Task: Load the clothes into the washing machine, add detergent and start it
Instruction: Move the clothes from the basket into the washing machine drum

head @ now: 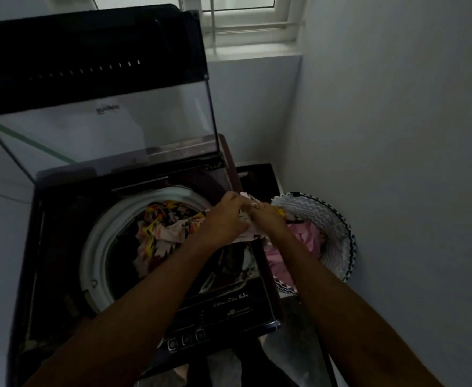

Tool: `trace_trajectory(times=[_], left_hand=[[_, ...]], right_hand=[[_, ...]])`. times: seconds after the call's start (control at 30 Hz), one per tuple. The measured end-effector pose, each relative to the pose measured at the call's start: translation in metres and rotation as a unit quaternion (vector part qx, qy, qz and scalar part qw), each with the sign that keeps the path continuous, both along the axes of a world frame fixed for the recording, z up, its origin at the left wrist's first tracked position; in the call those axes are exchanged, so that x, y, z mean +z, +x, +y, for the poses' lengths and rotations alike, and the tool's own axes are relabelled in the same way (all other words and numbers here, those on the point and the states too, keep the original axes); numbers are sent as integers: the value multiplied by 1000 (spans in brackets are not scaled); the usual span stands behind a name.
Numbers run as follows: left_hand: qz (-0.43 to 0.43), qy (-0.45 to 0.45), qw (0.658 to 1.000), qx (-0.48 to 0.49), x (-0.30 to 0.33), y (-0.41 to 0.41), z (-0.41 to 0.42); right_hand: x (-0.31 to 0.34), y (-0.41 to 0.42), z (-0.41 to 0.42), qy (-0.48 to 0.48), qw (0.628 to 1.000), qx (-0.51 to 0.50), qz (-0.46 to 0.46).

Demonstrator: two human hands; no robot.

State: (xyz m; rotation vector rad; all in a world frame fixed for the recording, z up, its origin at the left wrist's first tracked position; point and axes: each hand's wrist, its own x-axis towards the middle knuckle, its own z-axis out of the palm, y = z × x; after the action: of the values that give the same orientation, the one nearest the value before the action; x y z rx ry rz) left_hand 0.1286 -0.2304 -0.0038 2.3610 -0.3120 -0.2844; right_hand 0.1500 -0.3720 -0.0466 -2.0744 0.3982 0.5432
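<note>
Head view: a patterned garment (162, 233) is gripped by the left hand (226, 216) and right hand (265, 216) above the open washing machine (61, 247), beside a laundry basket (338, 230).

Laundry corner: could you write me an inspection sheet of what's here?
Surface: top-loading washing machine, glass lid raised.
Job's things: patterned garment draped from drum to both hands; laundry basket beside the machine, pink clothes inside.
Clutter: nothing seen.
Hands: left hand and right hand both grip the garment over the machine's right edge.
Cables: thin line along the left wall; what it is I cannot tell.
Surroundings: grey walls, window above.
</note>
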Motion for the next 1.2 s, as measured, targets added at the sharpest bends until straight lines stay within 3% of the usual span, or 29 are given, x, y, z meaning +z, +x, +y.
trace_trajectory(times=[0.07,0.13,0.4,0.67,0.8,1.0,1.2], left_hand=[[-8,24,1000,4,-4,1,-10],[-9,42,999,2,-8,2,-14],[23,36,999,9,-7,9,-15],[-45,-104,993,25,19,11,6],[-98,-130,981,110,55,5,27],[-131,-114,967,186,72,-9,85],[-178,-48,958,219,44,-38,152]], right_hand=[[11,-4,-8,142,990,-23,15],[9,-5,-9,200,979,-43,19],[8,2,1,64,986,-58,-140],[60,-5,52,-35,923,-224,-310],[92,-5,78,-48,888,-186,-418],[104,-8,135,3,872,-76,-483],[91,-20,187,49,909,98,-401]])
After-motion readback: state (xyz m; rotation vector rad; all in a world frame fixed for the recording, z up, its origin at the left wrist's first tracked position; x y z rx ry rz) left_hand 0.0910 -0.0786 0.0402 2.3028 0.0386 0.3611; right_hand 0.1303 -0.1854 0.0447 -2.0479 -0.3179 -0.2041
